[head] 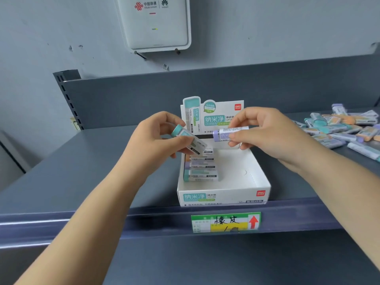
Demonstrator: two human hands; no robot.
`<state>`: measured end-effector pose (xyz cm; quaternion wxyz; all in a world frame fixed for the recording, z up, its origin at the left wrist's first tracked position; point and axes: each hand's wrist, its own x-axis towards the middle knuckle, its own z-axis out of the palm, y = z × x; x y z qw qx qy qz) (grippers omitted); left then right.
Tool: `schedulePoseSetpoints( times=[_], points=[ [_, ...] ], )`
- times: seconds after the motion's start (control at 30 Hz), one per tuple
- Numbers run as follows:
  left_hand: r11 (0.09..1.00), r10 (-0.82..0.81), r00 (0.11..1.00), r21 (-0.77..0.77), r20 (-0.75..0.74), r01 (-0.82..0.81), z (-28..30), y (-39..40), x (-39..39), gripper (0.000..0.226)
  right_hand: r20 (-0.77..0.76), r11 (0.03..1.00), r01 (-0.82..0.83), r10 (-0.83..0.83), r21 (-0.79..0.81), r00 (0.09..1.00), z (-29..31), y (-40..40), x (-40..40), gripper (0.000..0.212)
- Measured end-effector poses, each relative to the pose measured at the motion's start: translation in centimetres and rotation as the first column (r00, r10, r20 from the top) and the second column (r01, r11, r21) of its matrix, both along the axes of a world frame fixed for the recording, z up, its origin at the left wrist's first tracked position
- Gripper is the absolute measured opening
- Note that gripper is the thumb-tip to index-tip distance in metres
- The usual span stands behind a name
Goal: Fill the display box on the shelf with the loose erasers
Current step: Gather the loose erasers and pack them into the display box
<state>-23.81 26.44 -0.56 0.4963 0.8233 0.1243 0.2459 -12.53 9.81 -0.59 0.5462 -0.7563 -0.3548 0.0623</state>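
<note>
A white display box [260,179] with teal print stands at the front edge of the grey shelf [82,171]. Several erasers [202,168] lie in a row along its left side; the right side shows bare white floor. My left hand [158,140] grips a teal-ended eraser [188,138], tilted, just above the box's back left corner. My right hand [261,130] pinches a purple-ended eraser [224,133], held level over the back of the box. A pile of loose erasers [341,126] in teal, purple and orange lies on the shelf to the right.
The box's printed header card [213,114] stands upright behind both hands. A green and yellow price label [225,222] sits in the shelf's front rail. A white router [156,23] hangs on the wall above. The shelf's slotted upright [67,95] rises at the left.
</note>
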Motion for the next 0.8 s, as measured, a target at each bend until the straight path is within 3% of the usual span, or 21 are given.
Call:
schedulePoseSetpoints(
  times=[0.27,0.53,0.67,0.8],
  points=[
    [1.0,0.021,0.998,0.022,-0.054,-0.02,0.7,-0.8,1.4,0.005,-0.047,0.992,0.001,0.005,0.124,0.999,0.4,-0.5,1.1,0.015],
    [0.929,0.026,0.99,0.37,-0.138,0.027,2.0,-2.7,4.7,0.015,-0.135,0.965,0.025,0.011,0.261,0.991,0.9,-3.2,2.2,0.015],
    [0.914,0.008,0.976,0.397,-0.218,0.081,1.4,-3.2,5.8,0.018,-0.153,0.966,0.049,-0.01,0.255,0.988,0.5,-4.1,2.7,0.016],
    [0.949,0.001,0.961,0.302,-0.277,0.086,0.7,-3.1,6.2,0.017,-0.127,0.965,-0.024,0.059,0.262,0.99,-0.1,-4.2,2.4,0.017]
  ],
)
